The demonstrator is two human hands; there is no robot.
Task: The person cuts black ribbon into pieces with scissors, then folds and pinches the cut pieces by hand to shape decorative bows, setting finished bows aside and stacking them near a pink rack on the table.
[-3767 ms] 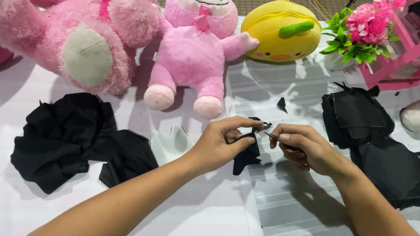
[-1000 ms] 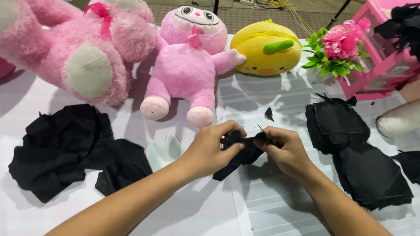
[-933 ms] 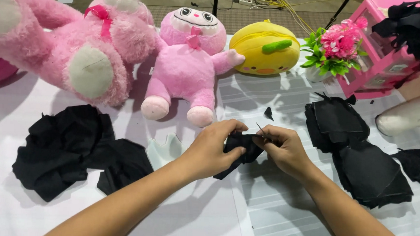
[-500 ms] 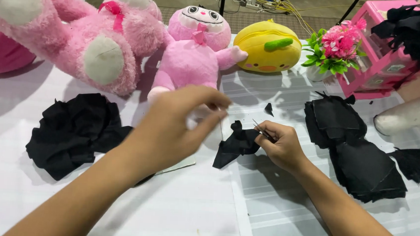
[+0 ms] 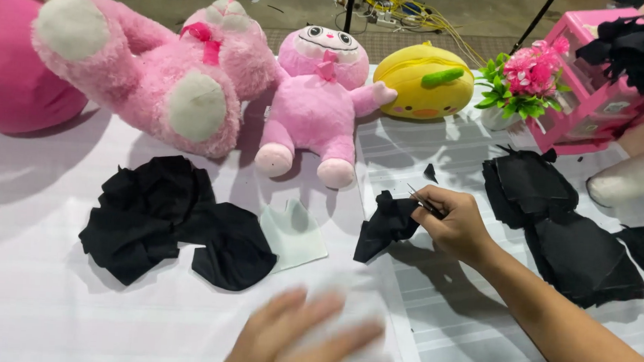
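Right hand is closed in a pinch on a thin metal needle and on the edge of a small black fabric piece. The fabric hangs off the hand's left side, touching the fingertips, with the bulk lying on the white table cover.

Fabric's long axis runs diagonally, from the pinch point down and away to the left of the hand. Needle points up and left from the fingers, roughly across that axis.

Left hand is low in the frame, motion-blurred, fingers spread, palm down, and I see nothing in it. It sits below and left of the fabric, apart from it. I can't tell whether it touches the table.

So the right hand is the one on the piece; the left is the far one, with the fabric's free lower end being the part nearest to it.

Around the hands:
- Pale white cut piece, between the left hand and the black fabric pile, just beside the pile's lower lobe.
- Stacked black fabric pieces just right of the right wrist.
- Pink plush doll sits beyond the right hand, well apart.
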